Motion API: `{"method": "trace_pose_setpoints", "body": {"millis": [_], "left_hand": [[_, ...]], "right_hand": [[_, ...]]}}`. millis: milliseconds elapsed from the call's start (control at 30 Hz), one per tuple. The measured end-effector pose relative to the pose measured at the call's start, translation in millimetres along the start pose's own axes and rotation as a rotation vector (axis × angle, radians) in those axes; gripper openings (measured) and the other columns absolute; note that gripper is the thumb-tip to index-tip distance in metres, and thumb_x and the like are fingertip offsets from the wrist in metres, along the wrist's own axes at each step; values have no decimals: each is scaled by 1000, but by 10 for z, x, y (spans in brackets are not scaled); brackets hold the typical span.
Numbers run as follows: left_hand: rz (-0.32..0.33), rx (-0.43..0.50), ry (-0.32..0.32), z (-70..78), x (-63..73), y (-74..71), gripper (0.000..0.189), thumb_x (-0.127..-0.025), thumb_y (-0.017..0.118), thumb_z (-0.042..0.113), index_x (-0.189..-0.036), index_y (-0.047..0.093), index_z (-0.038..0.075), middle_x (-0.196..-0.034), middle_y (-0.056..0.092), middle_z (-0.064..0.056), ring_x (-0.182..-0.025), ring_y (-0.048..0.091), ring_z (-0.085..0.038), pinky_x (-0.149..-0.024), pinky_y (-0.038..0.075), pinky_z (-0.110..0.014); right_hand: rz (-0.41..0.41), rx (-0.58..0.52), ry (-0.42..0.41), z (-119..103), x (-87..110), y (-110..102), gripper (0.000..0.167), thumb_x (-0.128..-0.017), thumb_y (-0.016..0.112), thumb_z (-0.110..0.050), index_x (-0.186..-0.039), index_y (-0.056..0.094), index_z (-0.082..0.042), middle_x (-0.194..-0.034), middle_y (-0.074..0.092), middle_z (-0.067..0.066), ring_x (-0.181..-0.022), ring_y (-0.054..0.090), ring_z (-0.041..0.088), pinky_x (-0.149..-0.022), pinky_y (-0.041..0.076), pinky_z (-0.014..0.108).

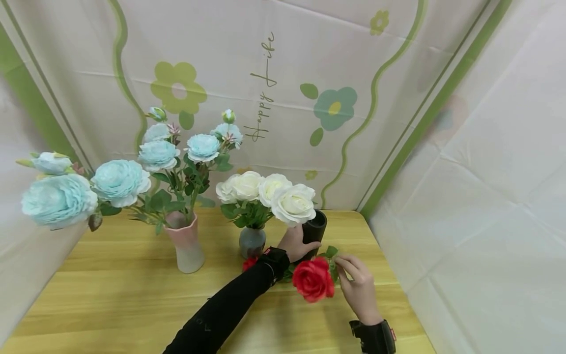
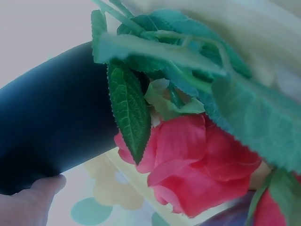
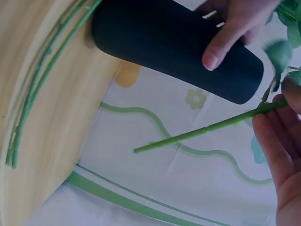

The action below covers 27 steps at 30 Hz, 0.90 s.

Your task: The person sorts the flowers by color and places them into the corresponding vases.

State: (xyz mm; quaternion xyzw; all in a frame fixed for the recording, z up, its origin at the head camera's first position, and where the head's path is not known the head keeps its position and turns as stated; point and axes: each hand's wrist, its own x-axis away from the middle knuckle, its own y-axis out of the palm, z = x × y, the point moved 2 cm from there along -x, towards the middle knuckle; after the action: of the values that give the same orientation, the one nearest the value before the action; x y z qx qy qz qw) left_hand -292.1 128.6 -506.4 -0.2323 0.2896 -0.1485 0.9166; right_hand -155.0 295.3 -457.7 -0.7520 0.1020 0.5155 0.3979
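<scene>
My left hand [image 1: 294, 243] grips the side of a tall black vase [image 1: 316, 226], which stands near the back right of the table. In the right wrist view, the left thumb [image 3: 214, 57] lies along the vase wall. My right hand [image 1: 360, 287] pinches a red rose [image 1: 313, 279] by its green stem [image 3: 202, 130], just below the leaves. The stem's bare end points away from the fingers, beside the vase. More red roses [image 2: 197, 160] with leaves lie close to the vase, partly hidden by my left forearm. Their long loose stems [image 3: 35, 87] stretch along the tabletop.
Left of the black vase, a small grey vase [image 1: 252, 242] holds several white roses [image 1: 293, 203]. Further left, a pink-and-white vase [image 1: 187, 246] carries tall pale blue flowers [image 1: 121, 182] that spread wide. A printed curtain [image 1: 283, 73] hangs behind the wooden table [image 1: 110, 295].
</scene>
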Motion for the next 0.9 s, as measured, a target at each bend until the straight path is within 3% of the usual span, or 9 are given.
{"method": "trace_pose_setpoints", "body": {"millis": [100, 233, 300, 400, 467, 533, 667, 833, 900], "left_hand": [[9, -16, -4, -3, 4, 1, 95, -88, 76, 32, -154, 15, -1, -153, 31, -21, -136, 38, -32, -108, 37, -43], [32, 4, 13, -9, 13, 5, 101, -87, 78, 32, -156, 11, 3, -158, 22, -18, -142, 30, -30, -111, 33, -43], [46, 20, 22, -20, 19, 10, 105, -85, 80, 32, -157, 9, 8, -160, 18, -15, -143, 26, -28, -112, 31, -43], [68, 13, 22, -38, 32, 16, 107, -84, 81, 33, -158, 7, 13, -161, 18, -12, -142, 30, -26, -111, 33, -43], [71, 9, 18, -41, 35, 18, 107, -84, 80, 35, -159, 6, 16, -161, 18, -11, -142, 31, -26, -111, 34, -42], [78, 13, 18, -33, 38, 12, 106, -84, 80, 35, -159, 7, 16, -161, 19, -11, -141, 32, -27, -110, 35, -43], [80, 19, 8, -14, 48, -2, 106, -84, 80, 33, -159, 8, 14, -161, 19, -12, -140, 33, -29, -110, 35, -44], [64, -22, -26, 3, 55, -6, 105, -86, 77, 41, -159, 7, 13, -160, 21, -14, -139, 35, -29, -109, 36, -42], [57, -28, -41, 6, 54, -2, 105, -86, 76, 44, -158, 7, 12, -160, 21, -15, -139, 35, -29, -109, 37, -43]], "right_hand": [[37, 11, 23, 9, -36, -19, 31, -102, 56, -27, -98, 72, 0, -93, 67, 10, -74, 63, 22, -70, 52, 20], [66, -77, 98, 55, -52, -30, 24, -101, 59, -22, -106, 69, -2, -95, 68, 11, -75, 65, 22, -64, 54, 29], [66, -143, 171, 309, 138, 73, 15, -99, 63, -13, -111, 69, -7, -101, 68, 9, -84, 67, 23, -69, 56, 32], [72, -205, 244, 834, 531, 281, 29, -92, 68, -1, -119, 67, -10, -113, 66, 9, -99, 66, 25, -81, 56, 32], [76, -166, 272, 1242, 831, 440, 35, -91, 69, 0, -124, 65, -11, -117, 64, 7, -104, 65, 24, -83, 55, 29], [91, -186, 279, 1344, 831, 460, 35, -90, 69, 4, -123, 64, -4, -116, 64, 13, -103, 65, 29, -82, 56, 34], [154, -311, 319, 1338, 667, 454, 31, -91, 66, 6, -122, 65, 0, -116, 64, 14, -102, 65, 28, -83, 55, 34], [232, -553, 378, 816, 101, 260, 25, -96, 58, 8, -121, 59, 7, -115, 60, 23, -100, 63, 34, -86, 54, 40], [241, -637, 351, 706, -42, 230, 26, -97, 51, 12, -123, 55, 10, -116, 58, 26, -102, 62, 36, -86, 53, 39]]}}
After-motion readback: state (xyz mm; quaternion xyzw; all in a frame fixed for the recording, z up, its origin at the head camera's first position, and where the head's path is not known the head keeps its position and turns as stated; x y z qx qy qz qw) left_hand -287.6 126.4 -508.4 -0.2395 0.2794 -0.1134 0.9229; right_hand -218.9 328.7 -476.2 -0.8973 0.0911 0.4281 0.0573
